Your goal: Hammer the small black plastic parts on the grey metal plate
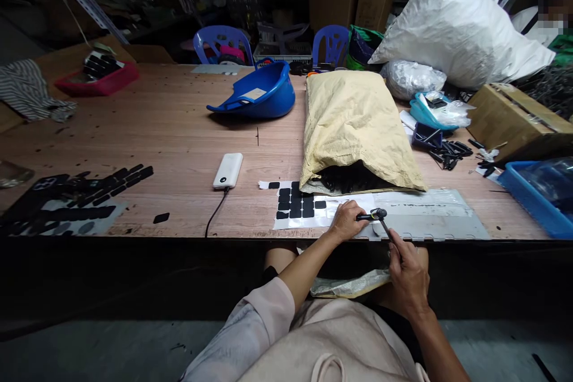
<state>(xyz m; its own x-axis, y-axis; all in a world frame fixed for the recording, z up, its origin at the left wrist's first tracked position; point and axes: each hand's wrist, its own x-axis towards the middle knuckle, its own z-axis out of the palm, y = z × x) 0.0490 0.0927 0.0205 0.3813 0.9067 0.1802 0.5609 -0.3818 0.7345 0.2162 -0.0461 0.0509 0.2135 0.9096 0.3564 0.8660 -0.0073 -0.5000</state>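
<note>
My left hand [347,221] is closed around a short black rod-shaped piece [364,216], held just above the table's front edge. My right hand [408,271] grips the dark shaft of a tool with a rounded metal head [379,213]. That head meets the far end of the black piece; the exact contact is too small to make out. Beneath both hands lies a grey sheet [430,215]. Left of it is a white backing sheet [331,206] bearing several black rounded stickers [296,203]. A yellowish woven sack [353,119], its mouth toward me, shows dark pieces inside.
A white power bank [228,171] with a cable lies left of the stickers. Behind it sits a blue basin [268,92]. Loose black parts [450,154], a cardboard box [521,122] and a blue tray [537,197] occupy the right. An open sack [351,285] rests on my lap.
</note>
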